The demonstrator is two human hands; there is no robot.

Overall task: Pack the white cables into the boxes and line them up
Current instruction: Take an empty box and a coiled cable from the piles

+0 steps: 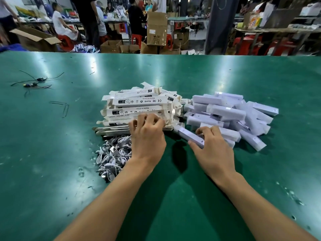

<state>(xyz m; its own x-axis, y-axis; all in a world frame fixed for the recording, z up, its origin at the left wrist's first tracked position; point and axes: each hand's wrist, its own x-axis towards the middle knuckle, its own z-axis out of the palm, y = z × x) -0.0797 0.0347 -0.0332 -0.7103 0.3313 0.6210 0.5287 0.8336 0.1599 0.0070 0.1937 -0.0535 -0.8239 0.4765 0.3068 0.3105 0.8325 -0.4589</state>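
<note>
On the green table [52, 145], head view: the left hand [147, 138] curls its fingers over the near edge of the flat box stack [139, 105], while the right hand [214, 152] grips one packed box [186, 134], long axis slanting far-left to near-right, beside the packed pile [231, 113]. White cables [112, 153] lie heaped just left of the left wrist, so that hand is nearer for the next pick.

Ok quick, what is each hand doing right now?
Left hand: fingers curled, gripping the stack of flat boxes.
Right hand: holds a closed white box.
</note>
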